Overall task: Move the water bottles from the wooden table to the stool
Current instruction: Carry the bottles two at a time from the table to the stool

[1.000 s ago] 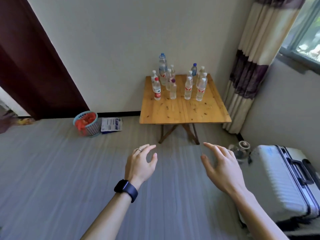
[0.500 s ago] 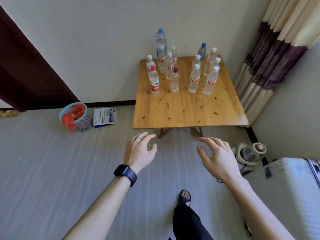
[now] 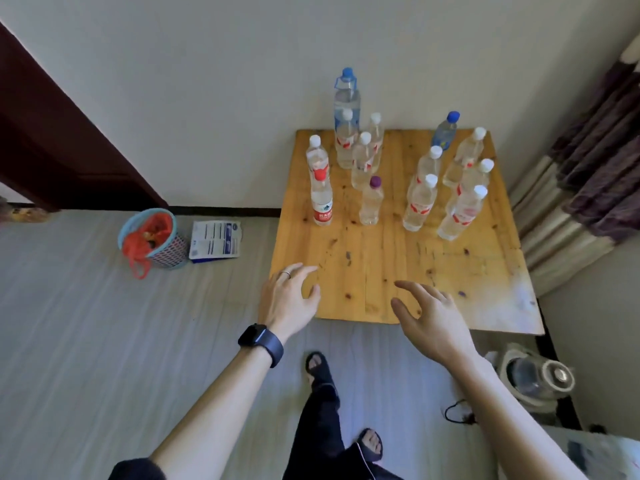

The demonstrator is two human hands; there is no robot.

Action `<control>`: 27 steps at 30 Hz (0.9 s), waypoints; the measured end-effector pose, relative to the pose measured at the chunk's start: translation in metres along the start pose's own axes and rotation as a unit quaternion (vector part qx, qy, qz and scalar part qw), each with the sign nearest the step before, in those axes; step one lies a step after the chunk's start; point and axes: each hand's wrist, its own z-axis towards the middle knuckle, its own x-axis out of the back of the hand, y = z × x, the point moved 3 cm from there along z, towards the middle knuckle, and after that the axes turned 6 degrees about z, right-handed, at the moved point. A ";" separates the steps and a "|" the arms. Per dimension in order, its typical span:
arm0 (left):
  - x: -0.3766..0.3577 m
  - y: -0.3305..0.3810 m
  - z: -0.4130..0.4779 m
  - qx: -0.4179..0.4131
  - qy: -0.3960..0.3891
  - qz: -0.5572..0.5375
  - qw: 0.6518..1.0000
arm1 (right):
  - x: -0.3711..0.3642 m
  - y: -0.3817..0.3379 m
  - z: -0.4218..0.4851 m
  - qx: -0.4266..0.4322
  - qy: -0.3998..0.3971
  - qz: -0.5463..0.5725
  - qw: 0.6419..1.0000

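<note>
Grey striped flooring fills the near view, with the person's sandalled feet at the bottom and a pale appliance on the floor by the right forearm. Both arms reach forward over the near edge of the wooden desk. The left hand, with a dark watch at the wrist and a ring on one finger, is over the near left corner. The right hand is over the middle of the near edge. Both are released, with fingers spread and loosely curved, holding nothing.

Bare wood separates the hands from the water bottles, which all stand upright on the far half of the desk, so each long axis is vertical and offers its side to a wrapping grasp. A red-labelled bottle stands straight ahead of the left hand, with a purple-capped bottle just to its right. White-capped bottles cluster ahead of the right hand, and the front one is a little to its right. Neither hand looks clearly nearer to its front bottle, so each could probably take one from its own side.

Behind these stand more bottles, including a tall blue-capped bottle near the wall. A basket and papers lie on the floor to the left, and a curtain hangs on the right. No stool is in view.
</note>
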 end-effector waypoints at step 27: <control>-0.027 -0.005 0.345 0.038 -0.121 -0.103 0.987 | -0.044 -0.021 0.372 -0.159 -0.060 0.070 0.983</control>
